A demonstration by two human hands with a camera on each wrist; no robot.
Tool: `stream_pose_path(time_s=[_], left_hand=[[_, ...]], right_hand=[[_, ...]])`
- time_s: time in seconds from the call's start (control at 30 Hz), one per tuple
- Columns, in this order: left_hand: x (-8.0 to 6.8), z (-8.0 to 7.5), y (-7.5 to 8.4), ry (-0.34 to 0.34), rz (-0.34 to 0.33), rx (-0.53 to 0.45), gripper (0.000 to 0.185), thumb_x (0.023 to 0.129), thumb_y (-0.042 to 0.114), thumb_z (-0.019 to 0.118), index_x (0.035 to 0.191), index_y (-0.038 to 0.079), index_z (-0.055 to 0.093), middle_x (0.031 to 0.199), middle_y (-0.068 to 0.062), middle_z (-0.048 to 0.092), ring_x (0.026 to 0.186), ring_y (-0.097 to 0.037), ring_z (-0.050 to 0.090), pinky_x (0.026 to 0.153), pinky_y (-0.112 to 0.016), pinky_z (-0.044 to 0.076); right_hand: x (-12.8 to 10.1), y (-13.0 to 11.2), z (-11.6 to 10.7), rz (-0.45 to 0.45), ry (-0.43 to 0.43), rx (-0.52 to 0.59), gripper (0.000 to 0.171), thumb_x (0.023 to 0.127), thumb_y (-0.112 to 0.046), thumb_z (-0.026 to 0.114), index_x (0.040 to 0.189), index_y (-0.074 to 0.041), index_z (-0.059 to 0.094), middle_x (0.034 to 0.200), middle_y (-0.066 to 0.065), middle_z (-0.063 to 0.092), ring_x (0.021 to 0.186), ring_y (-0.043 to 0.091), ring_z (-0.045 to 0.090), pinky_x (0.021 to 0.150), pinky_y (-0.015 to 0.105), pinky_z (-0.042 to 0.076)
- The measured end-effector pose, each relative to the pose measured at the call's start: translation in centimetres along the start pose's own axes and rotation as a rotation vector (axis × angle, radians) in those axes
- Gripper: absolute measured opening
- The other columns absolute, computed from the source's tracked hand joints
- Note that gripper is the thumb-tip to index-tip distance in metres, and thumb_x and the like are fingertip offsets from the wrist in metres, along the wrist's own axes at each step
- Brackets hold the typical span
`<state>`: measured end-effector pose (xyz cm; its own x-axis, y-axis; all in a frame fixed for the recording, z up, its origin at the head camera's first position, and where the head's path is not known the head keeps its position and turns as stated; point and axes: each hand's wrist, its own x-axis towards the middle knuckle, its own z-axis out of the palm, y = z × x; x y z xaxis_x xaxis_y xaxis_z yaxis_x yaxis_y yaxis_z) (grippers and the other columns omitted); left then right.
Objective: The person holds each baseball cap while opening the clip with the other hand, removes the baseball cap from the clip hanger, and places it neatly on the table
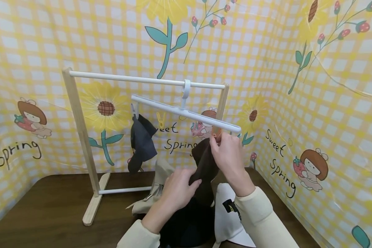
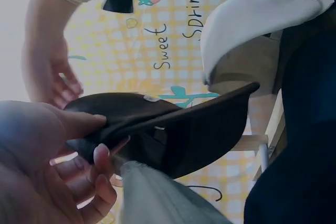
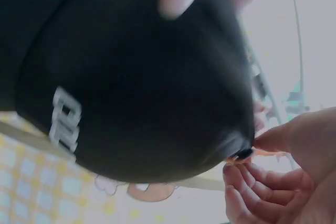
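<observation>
A black cap (image 1: pixel 204 172) with white lettering hangs below the right end of a white hanger (image 1: pixel 204 119). My left hand (image 1: pixel 179 189) pinches the cap between thumb and fingers, near its brim. Up by the hanger's end, my right hand (image 1: pixel 230 155) pinches an orange clip (image 3: pixel 269 153) at the cap's edge; the hand covers most of the clip. Whether the clip bites on the cap cannot be told. From the hanger's left end, a pale clip (image 1: pixel 135 109) holds a dark navy cap (image 1: pixel 144 143). The hanger tilts down to the right.
The hanger's hook sits over the white bar (image 1: pixel 124 78) of a wooden rack (image 1: pixel 80 127). On the brown table (image 1: pixel 49 203) lie a beige cap (image 1: pixel 161 179), a white cap (image 1: pixel 224 213) and a black item (image 1: pixel 189 227). A yellow clip (image 1: pixel 161 119) shows behind the hanger.
</observation>
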<state>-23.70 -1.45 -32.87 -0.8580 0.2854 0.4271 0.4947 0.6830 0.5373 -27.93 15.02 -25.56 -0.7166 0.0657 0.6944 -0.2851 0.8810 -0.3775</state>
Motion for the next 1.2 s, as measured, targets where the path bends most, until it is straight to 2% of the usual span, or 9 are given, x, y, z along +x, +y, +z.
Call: stream_pose_path(time_s=[0.13, 0.2, 0.4, 0.5, 0.6, 0.7, 0.77, 1.0, 1.2], left_hand=[[-0.6, -0.5, 0.0, -0.032, 0.019, 0.001, 0.022, 0.097, 0.025, 0.071, 0.116, 0.014, 0.073, 0.107, -0.002, 0.074, 0.091, -0.02, 0.071, 0.072, -0.041, 0.054], [-0.9, -0.8, 0.1, -0.047, 0.026, -0.01, 0.022, 0.098, 0.025, 0.071, 0.118, 0.015, 0.073, 0.107, -0.001, 0.074, 0.092, -0.019, 0.07, 0.073, -0.04, 0.054], [-1.1, -0.6, -0.1, -0.137, 0.04, -0.018, 0.009, 0.097, 0.025, 0.072, 0.105, 0.021, 0.073, 0.096, 0.008, 0.071, 0.083, -0.012, 0.067, 0.068, -0.036, 0.051], [-1.3, -0.5, -0.3, -0.185, 0.059, 0.015, 0.014, 0.095, 0.028, 0.074, 0.107, 0.02, 0.075, 0.098, 0.008, 0.073, 0.086, -0.012, 0.068, 0.072, -0.039, 0.052], [-1.5, -0.7, -0.4, -0.205, 0.077, 0.021, 0.011, 0.094, 0.031, 0.075, 0.092, 0.021, 0.072, 0.081, 0.009, 0.068, 0.073, -0.009, 0.063, 0.065, -0.037, 0.048], [-1.4, -1.1, -0.5, -0.195, 0.073, 0.012, 0.027, 0.095, 0.034, 0.072, 0.074, 0.023, 0.061, 0.062, 0.01, 0.054, 0.057, -0.007, 0.053, 0.056, -0.033, 0.041], [-1.3, -1.5, -0.7, -0.17, 0.059, 0.008, 0.033, 0.097, 0.035, 0.07, 0.069, 0.024, 0.057, 0.059, 0.01, 0.052, 0.054, -0.007, 0.05, 0.056, -0.033, 0.039], [-1.1, -2.4, -1.5, -0.069, -0.003, 0.03, 0.028, 0.1, 0.033, 0.067, 0.072, 0.028, 0.065, 0.066, 0.012, 0.055, 0.055, -0.007, 0.05, 0.055, -0.033, 0.041], [-1.1, -3.4, -2.5, 0.01, -0.056, 0.038, 0.025, 0.098, 0.033, 0.069, 0.075, 0.027, 0.068, 0.069, 0.013, 0.059, 0.059, -0.006, 0.053, 0.055, -0.034, 0.042]], right_hand=[[0.6, 0.3, 1.1, 0.004, 0.036, -0.039, 0.041, 0.098, -0.039, 0.065, 0.067, -0.012, 0.061, 0.056, 0.003, 0.055, 0.048, 0.022, 0.05, 0.043, 0.034, 0.034], [0.8, 0.4, 1.6, -0.006, 0.064, -0.034, 0.044, 0.098, -0.04, 0.063, 0.063, -0.013, 0.058, 0.052, 0.003, 0.051, 0.045, 0.022, 0.047, 0.041, 0.034, 0.032], [1.1, 0.7, 1.9, -0.115, 0.169, -0.016, 0.05, 0.099, -0.031, 0.054, 0.053, -0.016, 0.042, 0.047, -0.001, 0.034, 0.042, 0.02, 0.033, 0.04, 0.034, 0.024], [1.3, 0.5, 1.8, -0.173, 0.197, -0.003, 0.049, 0.098, -0.026, 0.053, 0.052, -0.017, 0.042, 0.046, -0.002, 0.034, 0.042, 0.019, 0.031, 0.041, 0.033, 0.023], [1.5, 0.4, 1.6, -0.183, 0.2, 0.023, 0.048, 0.098, -0.026, 0.055, 0.052, -0.017, 0.044, 0.046, -0.002, 0.038, 0.041, 0.017, 0.033, 0.04, 0.032, 0.024], [1.4, 0.6, 1.4, -0.147, 0.188, 0.046, 0.045, 0.097, -0.03, 0.058, 0.054, -0.017, 0.05, 0.047, -0.002, 0.047, 0.041, 0.017, 0.039, 0.039, 0.033, 0.027], [1.4, 0.8, 1.2, -0.12, 0.187, 0.053, 0.04, 0.096, -0.032, 0.06, 0.058, -0.017, 0.057, 0.051, -0.001, 0.055, 0.043, 0.018, 0.045, 0.04, 0.034, 0.032], [1.5, 1.1, 1.1, -0.122, 0.182, 0.107, 0.032, 0.094, -0.018, 0.059, 0.064, -0.014, 0.068, 0.05, -0.002, 0.055, 0.042, 0.015, 0.045, 0.039, 0.033, 0.031], [1.6, 1.0, 1.1, -0.14, 0.166, 0.119, 0.032, 0.096, -0.023, 0.058, 0.068, -0.013, 0.069, 0.051, -0.003, 0.054, 0.044, 0.015, 0.044, 0.041, 0.032, 0.031]])
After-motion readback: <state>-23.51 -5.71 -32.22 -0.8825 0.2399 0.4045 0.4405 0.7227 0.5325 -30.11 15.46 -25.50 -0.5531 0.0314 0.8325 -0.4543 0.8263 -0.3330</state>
